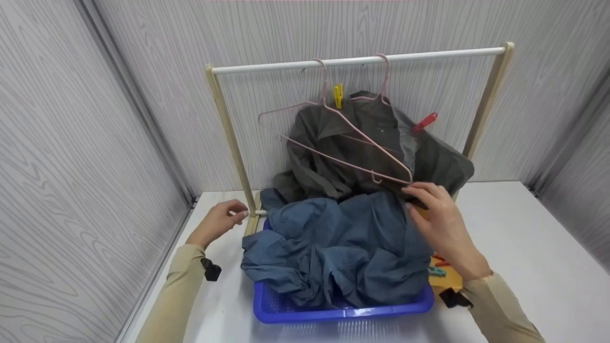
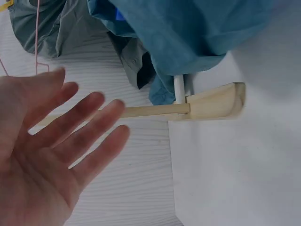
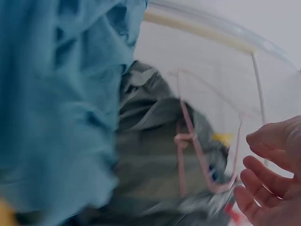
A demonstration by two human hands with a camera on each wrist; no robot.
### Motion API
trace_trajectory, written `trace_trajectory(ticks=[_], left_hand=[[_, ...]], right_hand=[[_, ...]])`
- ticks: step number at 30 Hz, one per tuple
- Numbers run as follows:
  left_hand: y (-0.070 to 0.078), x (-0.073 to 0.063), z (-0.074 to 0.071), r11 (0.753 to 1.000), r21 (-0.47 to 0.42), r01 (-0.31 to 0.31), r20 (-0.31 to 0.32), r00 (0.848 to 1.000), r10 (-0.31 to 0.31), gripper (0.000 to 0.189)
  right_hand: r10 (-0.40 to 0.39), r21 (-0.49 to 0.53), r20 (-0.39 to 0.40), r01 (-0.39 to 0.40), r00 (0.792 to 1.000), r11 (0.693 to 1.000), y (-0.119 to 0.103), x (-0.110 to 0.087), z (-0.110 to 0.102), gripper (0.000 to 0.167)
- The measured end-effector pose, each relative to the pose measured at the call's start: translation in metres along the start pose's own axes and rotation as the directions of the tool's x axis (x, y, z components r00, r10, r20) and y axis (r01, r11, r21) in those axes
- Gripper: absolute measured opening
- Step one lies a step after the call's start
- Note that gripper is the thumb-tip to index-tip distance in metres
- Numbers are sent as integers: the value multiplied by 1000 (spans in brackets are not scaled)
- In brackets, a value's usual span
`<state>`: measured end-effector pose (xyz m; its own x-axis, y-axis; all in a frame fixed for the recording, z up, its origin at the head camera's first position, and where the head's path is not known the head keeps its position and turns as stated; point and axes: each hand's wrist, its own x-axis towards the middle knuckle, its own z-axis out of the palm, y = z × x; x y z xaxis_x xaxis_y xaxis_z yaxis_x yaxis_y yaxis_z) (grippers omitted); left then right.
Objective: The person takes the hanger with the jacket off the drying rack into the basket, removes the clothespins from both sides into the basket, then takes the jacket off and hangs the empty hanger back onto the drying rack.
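A pink wire hanger [image 1: 345,117] hangs bare from the rack's white rail [image 1: 267,67]. My right hand [image 1: 441,226] is at its lower right corner, fingers loosely bent; in the right wrist view the fingers hold nothing. Behind, a dark grey garment [image 1: 329,176] hangs from a second pink hanger [image 1: 387,78], with a yellow clothespin [image 1: 338,96] and a red clothespin [image 1: 424,123] on it. My left hand [image 1: 219,221] hovers beside the rack's left post, its fingers spread and holding nothing in the left wrist view [image 2: 47,174]. Blue-grey cloth [image 1: 333,228] lies heaped below the hangers.
The heaped cloth sits in a blue plastic basket [image 1: 343,314] at the front of the white table [image 1: 514,247]. Wooden posts [image 1: 228,133] hold up the rail. Right of the basket is a yellow container [image 1: 450,283] with several clothespins [image 1: 437,271]. Patterned walls enclose the table.
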<state>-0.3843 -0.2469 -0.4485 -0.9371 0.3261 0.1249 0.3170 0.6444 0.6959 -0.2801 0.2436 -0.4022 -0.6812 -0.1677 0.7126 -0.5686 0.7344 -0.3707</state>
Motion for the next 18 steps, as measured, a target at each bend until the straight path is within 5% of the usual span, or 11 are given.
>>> trace_trajectory(ticks=[4,7,10,14,18], left_hand=[[-2,-17,2,999,-52,17,154,988,-8,30],[-2,-31,4,993,-113,28,225,974,-2,39],[-2,-44,9,982,-186,34,255,967,15,49],[-4,-56,19,970,-238,47,267,963,19,67],[-8,-61,31,965,-254,60,261,965,9,76]], right_hand=[[171,-7,106,-171,980,985,18,-35,-8,35],[204,-6,201,-207,958,978,30,-54,-12,40],[206,38,313,-229,927,973,37,-66,-14,50],[233,103,457,-311,859,945,38,-75,-13,69],[246,147,532,-374,811,916,37,-78,-9,83]])
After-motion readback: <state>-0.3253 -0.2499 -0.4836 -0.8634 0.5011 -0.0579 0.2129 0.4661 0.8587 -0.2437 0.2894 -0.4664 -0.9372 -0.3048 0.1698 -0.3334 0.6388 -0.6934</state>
